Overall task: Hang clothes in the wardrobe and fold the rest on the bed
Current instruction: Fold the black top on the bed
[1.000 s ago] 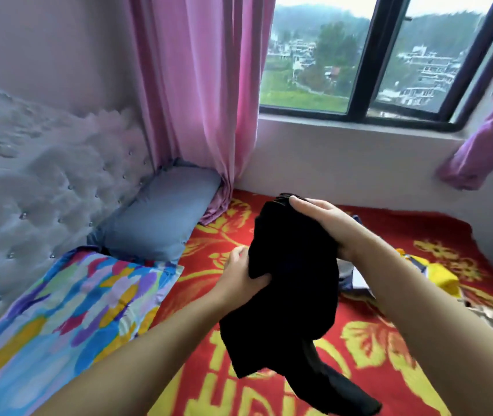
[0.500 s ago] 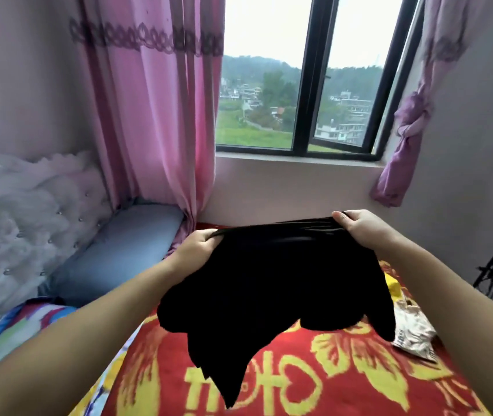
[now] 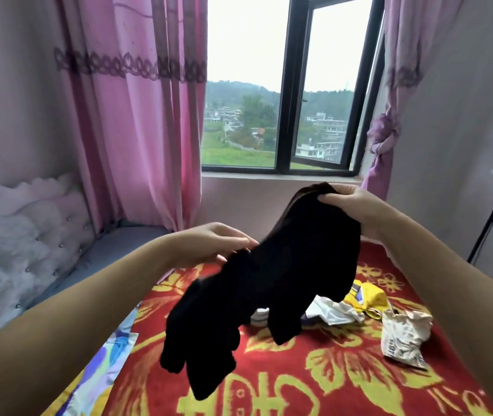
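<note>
Head view: right hand (image 3: 356, 205) at right of centre, thumb and fingers curled over the top edge of a black soft fabric garment (image 3: 269, 289), pinching it and holding it up in the air; left hand (image 3: 212, 244) left of centre and lower, fingers fairly straight and lying against the garment's upper left edge, thumb side hidden by cloth, so cannot tell whether pinching or only touching; garment hanging slantwise from upper right to lower left of centre, its loose ends dangling above a red blanket with yellow flower pattern (image 3: 344, 370) covering the bed; just behind the garment on the blanket, a crumpled yellow cloth (image 3: 372, 298) beside a crumpled white cloth (image 3: 335, 313); to their right, near the right forearm, a crumpled cream printed cloth (image 3: 404, 334); multicoloured patterned sheet (image 3: 110, 358) at lower left; grey pillow (image 3: 119, 244) and tufted pale headboard (image 3: 14, 235) at left; pink curtain (image 3: 137, 115) at upper left beside a dark-framed window (image 3: 287, 85)
</note>
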The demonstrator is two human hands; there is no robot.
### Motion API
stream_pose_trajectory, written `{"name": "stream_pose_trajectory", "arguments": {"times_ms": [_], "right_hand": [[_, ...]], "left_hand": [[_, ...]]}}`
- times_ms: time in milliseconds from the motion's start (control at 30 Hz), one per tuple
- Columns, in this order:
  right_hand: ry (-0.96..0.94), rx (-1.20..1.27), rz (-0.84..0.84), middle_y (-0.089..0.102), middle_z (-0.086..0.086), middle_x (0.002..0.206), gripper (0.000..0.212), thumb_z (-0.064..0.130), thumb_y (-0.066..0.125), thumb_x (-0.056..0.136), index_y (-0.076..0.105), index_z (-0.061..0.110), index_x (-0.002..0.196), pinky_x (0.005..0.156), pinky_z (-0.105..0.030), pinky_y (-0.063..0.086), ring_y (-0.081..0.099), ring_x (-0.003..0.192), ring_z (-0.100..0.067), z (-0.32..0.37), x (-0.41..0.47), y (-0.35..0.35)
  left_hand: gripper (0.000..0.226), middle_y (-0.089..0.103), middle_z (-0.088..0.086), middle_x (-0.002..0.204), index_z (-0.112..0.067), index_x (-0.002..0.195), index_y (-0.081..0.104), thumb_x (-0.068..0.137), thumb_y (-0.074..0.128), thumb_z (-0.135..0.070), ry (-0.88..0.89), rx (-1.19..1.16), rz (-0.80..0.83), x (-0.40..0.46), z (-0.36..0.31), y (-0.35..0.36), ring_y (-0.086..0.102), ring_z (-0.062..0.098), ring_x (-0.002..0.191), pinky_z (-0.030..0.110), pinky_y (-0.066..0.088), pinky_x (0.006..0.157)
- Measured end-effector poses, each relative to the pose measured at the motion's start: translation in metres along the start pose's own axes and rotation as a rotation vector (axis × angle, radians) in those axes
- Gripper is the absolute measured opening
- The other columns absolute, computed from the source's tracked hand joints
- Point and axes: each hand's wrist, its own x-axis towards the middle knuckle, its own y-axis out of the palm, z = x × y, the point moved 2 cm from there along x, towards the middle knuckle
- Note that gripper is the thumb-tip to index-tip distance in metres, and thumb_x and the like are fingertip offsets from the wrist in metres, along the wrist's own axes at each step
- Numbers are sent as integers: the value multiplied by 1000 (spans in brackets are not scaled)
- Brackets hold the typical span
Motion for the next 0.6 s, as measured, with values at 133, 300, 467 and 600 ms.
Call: {"name": "stream_pose_trajectory", "arguments": {"times_ms": [133, 300, 467, 600], "right_hand": [[-48, -326, 348, 74, -8, 91, 19, 9, 60, 89, 72, 15, 101, 65, -27, 57, 71, 79, -19, 40, -5, 35], [-146, -562, 400, 73, -7, 95, 16, 11, 61, 88, 73, 19, 95, 82, -39, 57, 69, 90, -28, 53, -8, 56], [-151, -761, 248, 69, 9, 92, 11, 20, 66, 88, 71, 28, 94, 76, -21, 52, 65, 89, -11, 35, -7, 23], [-144, -1049, 111, 66, 7, 95, 12, 23, 66, 89, 71, 20, 99, 88, -27, 46, 61, 95, -15, 0, -9, -13]], "left_hand": [[49, 57, 7, 128, -23, 137, 45, 92, 62, -13, 191, 22, -181, 15, -25, 16, 58, 17, 115, 32, 51, 96], [46, 64, 8, 120, -19, 127, 54, 85, 66, -4, 212, -14, -39, 32, -30, 36, 64, 17, 105, 30, 53, 89], [36, 66, 18, 116, -4, 115, 64, 81, 67, -16, 34, -33, -28, 32, 14, 22, 64, 24, 102, 41, 48, 98], [24, 71, 6, 101, -9, 106, 68, 82, 66, -12, -118, 233, 6, 31, 49, 12, 67, 18, 95, 35, 51, 92]]}}
